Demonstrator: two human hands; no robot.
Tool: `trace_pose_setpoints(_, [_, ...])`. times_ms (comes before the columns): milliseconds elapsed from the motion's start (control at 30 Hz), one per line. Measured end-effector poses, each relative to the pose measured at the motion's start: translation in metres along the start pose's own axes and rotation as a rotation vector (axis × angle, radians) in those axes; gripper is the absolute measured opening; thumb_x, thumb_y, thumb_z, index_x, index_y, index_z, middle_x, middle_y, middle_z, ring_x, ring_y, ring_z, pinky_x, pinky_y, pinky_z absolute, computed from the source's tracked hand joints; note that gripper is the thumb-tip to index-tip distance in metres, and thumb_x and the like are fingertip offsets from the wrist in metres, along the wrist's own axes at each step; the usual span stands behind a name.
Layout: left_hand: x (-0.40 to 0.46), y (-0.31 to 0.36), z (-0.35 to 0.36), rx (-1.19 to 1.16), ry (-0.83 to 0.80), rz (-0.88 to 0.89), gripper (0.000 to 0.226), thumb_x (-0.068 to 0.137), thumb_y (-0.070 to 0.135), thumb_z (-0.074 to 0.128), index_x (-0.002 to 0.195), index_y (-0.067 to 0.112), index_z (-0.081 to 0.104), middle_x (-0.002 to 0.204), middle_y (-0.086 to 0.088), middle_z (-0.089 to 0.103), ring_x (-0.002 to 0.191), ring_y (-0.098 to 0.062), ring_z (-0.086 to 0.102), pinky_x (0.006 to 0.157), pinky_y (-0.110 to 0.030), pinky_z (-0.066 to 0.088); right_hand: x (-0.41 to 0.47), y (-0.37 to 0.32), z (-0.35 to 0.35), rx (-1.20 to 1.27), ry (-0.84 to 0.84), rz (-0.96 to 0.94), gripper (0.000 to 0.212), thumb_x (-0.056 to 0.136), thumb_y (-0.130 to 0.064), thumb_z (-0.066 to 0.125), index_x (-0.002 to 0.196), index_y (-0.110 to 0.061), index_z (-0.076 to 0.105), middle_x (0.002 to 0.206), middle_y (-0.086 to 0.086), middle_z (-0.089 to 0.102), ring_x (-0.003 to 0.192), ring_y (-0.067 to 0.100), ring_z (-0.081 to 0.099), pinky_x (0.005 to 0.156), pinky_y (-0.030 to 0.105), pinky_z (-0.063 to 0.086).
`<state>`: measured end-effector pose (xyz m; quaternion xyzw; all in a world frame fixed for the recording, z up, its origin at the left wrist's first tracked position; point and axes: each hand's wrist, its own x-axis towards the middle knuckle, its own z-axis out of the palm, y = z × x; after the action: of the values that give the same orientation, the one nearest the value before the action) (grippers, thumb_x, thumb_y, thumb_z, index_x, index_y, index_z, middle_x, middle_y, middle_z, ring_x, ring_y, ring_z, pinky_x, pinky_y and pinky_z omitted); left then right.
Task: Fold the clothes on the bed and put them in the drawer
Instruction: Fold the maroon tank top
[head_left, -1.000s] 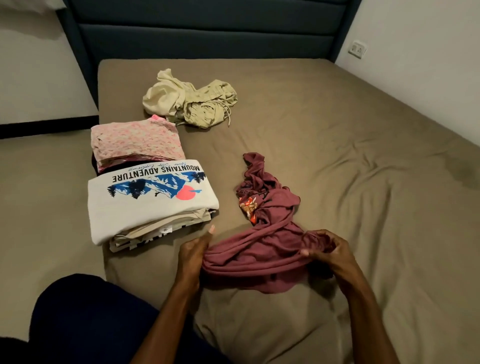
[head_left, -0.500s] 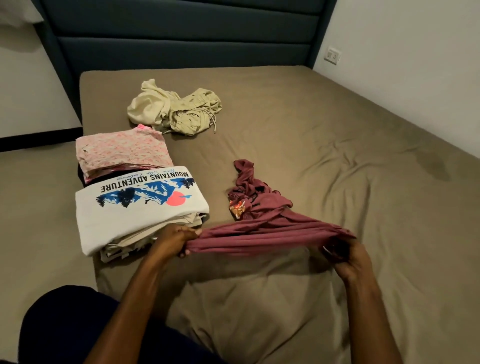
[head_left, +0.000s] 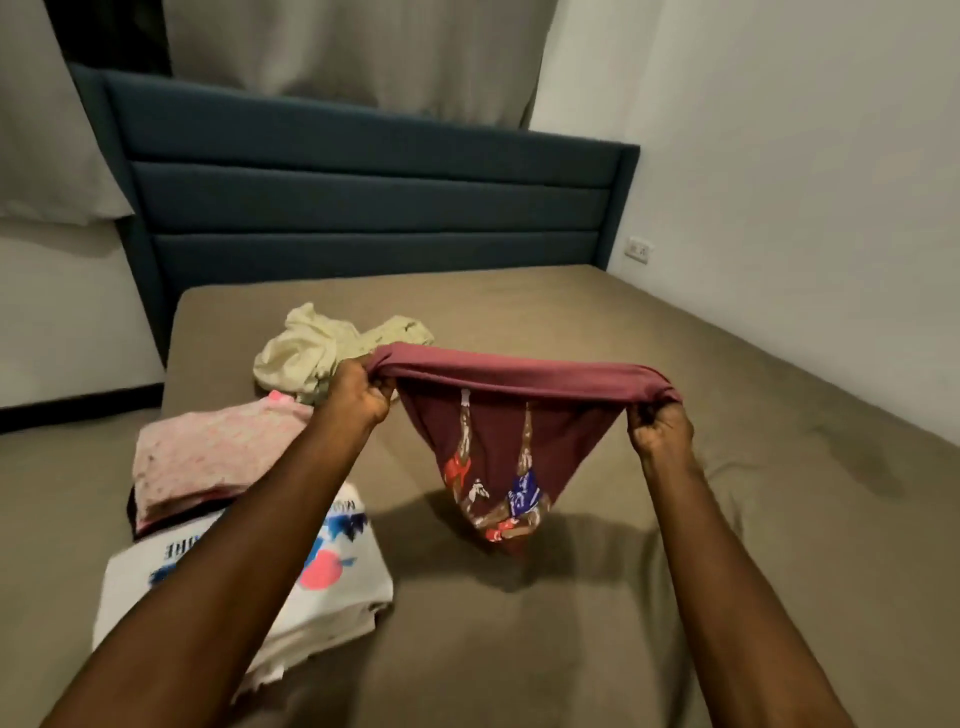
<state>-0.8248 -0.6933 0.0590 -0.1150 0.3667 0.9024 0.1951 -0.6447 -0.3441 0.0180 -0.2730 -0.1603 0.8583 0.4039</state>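
Observation:
A maroon shirt (head_left: 498, 447) with a printed picture hangs in the air above the bed (head_left: 675, 545). My left hand (head_left: 358, 397) grips one end of its stretched edge and my right hand (head_left: 660, 431) grips the other end. The cloth sags to a point between them, just above the sheet. A folded white T-shirt with a mountain print (head_left: 332, 582) lies on a pile at the left, partly hidden by my left arm. Behind it sits a folded pink garment (head_left: 208, 457). A crumpled pale yellow garment (head_left: 306, 353) lies farther back.
A dark blue padded headboard (head_left: 363, 208) closes the far end of the bed. A white wall with a socket (head_left: 638, 250) runs along the right side. The floor lies to the left of the bed.
Both hands have lifted the maroon shirt off the sheet and pulled it wide, so it now hangs and shows its print. The view has tilted upward.

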Motion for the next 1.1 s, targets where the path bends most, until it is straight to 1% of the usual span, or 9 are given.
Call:
trace_pose_setpoints(133, [0.047,0.047,0.067,-0.088,-0.018,0.073,0.018,0.099,0.003,0.051,0.09,0.008,0.065,0.085,-0.007,0.067,0.054,-0.016,0.067,0.048,-0.025,0.056,0.012,-0.029,0.107,0.032,0.056,-0.173,0.025,0.086,0.018,0.051,0.089,-0.004,0.062,0.09,0.014,0.064,0.059,0.019,0.059,0.048,0.023,0.053])
trace_pose_setpoints(300, [0.046,0.094,0.126,-0.227,-0.128,0.139,0.024,0.1,-0.002,0.049,0.083,0.009,0.063,0.068,-0.002,0.067,0.052,-0.012,0.065,0.05,-0.023,0.056,0.012,-0.091,0.17,0.04,-0.201,-0.368,0.022,0.083,0.005,0.071,0.102,-0.008,0.074,0.096,0.012,0.074,0.079,0.024,0.071,0.076,0.033,0.06])
trace_pose_setpoints(400, [0.03,0.092,0.124,-0.085,-0.118,0.118,0.012,0.095,-0.002,0.061,0.104,0.001,0.067,0.09,-0.011,0.073,0.068,-0.018,0.071,0.055,-0.026,0.059,0.003,-0.117,0.158,0.009,-0.264,-0.417,0.025,0.092,0.004,0.058,0.101,-0.01,0.076,0.092,0.011,0.073,0.077,0.022,0.072,0.076,0.031,0.059])
trace_pose_setpoints(567, [0.01,0.02,0.055,0.409,0.072,0.152,0.012,0.091,0.01,0.071,0.101,0.008,0.066,0.092,-0.012,0.069,0.077,-0.025,0.065,0.063,-0.033,0.056,-0.023,-0.12,0.055,-0.055,-0.134,-0.431,0.023,0.065,-0.002,0.069,0.085,-0.012,0.075,0.078,0.002,0.07,0.067,0.014,0.066,0.062,0.024,0.054])
trace_pose_setpoints(767, [-0.04,-0.089,-0.082,0.898,-0.111,0.113,0.022,0.075,0.021,0.091,0.087,0.015,0.074,0.07,0.0,0.07,0.048,-0.008,0.05,0.042,-0.017,0.032,-0.048,-0.081,-0.156,-0.261,0.21,-0.405,0.034,0.088,0.006,0.053,0.074,-0.019,0.072,0.064,-0.008,0.072,0.057,0.008,0.067,0.053,0.019,0.053])
trace_pose_setpoints(867, [-0.075,-0.125,-0.143,1.06,-0.21,0.102,0.019,0.07,0.02,0.093,0.079,0.011,0.079,0.07,-0.003,0.075,0.051,-0.008,0.057,0.047,-0.017,0.04,-0.068,-0.074,-0.261,-0.545,0.312,-0.469,0.036,0.075,0.011,0.059,0.072,-0.021,0.074,0.067,-0.003,0.073,0.06,0.014,0.067,0.064,0.031,0.058])
trace_pose_setpoints(933, [-0.088,-0.134,-0.173,1.135,-0.245,0.078,0.018,0.069,0.021,0.093,0.075,0.01,0.08,0.07,-0.008,0.076,0.054,-0.011,0.058,0.048,-0.016,0.041,-0.074,-0.077,-0.311,-0.835,0.401,-0.507,0.038,0.077,0.011,0.063,0.074,-0.024,0.076,0.082,0.015,0.075,0.073,0.032,0.07,0.072,0.04,0.059])
trace_pose_setpoints(1033, [-0.106,-0.135,-0.209,1.211,-0.24,0.033,0.023,0.063,0.016,0.096,0.076,0.007,0.08,0.071,-0.014,0.075,0.06,-0.019,0.064,0.05,-0.02,0.048,-0.099,-0.081,-0.343,-1.279,0.401,-0.656,0.026,0.082,0.008,0.072,0.088,-0.018,0.073,0.087,0.018,0.069,0.085,0.038,0.068,0.071,0.018,0.051])
trace_pose_setpoints(1100, [-0.112,-0.141,-0.23,1.264,-0.236,0.016,0.03,0.061,0.008,0.097,0.082,0.0,0.076,0.067,-0.017,0.073,0.055,-0.021,0.063,0.047,-0.021,0.048,-0.11,-0.081,-0.349,-1.555,0.367,-0.736,0.022,0.081,0.002,0.075,0.099,-0.01,0.074,0.094,0.018,0.066,0.083,0.04,0.065,0.073,0.034,0.05])
